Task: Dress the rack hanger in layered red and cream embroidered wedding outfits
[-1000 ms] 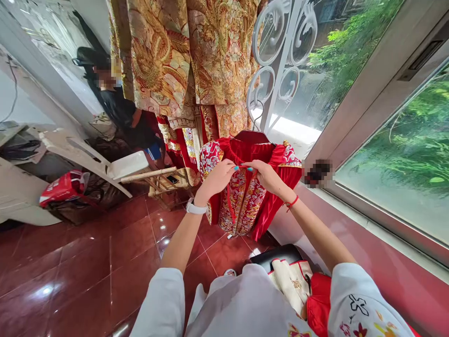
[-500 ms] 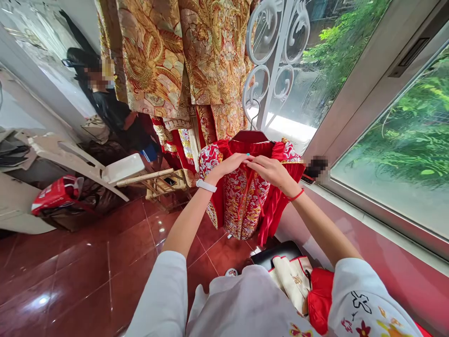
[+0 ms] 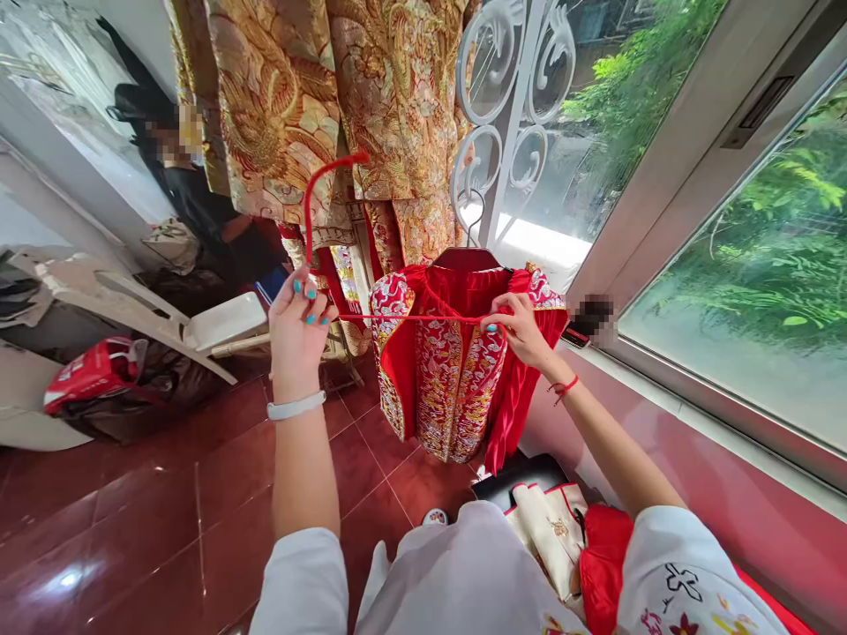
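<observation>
Left grip (image 3: 297, 331) raised, fingers pinched together on red cord (image 3: 410, 317), free end curving up; right grip (image 3: 522, 331) clamped on same cord near edge of red embroidered jacket (image 3: 450, 379), cord taut across its chest. Jacket on hanger (image 3: 467, 257), hooked on white scrollwork grille (image 3: 515, 123), just beside gold embroidered robes (image 3: 397, 97).

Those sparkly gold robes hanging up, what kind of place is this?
It looks like a dressing room or shop for fancy traditional clothes. Gold embroidered robes hang up, and a red embroidered jacket hangs from a white scrolled metal rack.
</observation>
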A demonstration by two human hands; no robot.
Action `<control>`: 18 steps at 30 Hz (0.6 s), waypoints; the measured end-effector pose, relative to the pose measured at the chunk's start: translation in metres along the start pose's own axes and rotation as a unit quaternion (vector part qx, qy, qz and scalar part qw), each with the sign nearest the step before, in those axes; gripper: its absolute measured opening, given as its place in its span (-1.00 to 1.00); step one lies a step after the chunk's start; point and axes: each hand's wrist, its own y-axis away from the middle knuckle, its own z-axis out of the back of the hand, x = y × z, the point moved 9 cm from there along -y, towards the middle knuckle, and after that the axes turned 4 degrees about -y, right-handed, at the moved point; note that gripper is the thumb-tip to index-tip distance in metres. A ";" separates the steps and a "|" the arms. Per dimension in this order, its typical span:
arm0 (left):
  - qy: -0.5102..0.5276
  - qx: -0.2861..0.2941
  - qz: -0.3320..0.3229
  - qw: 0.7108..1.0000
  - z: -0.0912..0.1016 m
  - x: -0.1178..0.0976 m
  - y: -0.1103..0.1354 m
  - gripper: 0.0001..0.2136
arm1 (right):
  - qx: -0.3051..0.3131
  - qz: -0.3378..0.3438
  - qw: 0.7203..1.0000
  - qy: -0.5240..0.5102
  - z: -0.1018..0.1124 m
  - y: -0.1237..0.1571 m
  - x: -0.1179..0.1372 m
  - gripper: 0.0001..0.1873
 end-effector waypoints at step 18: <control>-0.568 -0.077 -0.150 0.805 -0.025 0.071 0.076 -0.63 | 0.056 -0.089 0.987 -0.119 -0.004 -0.004 -0.034 -0.62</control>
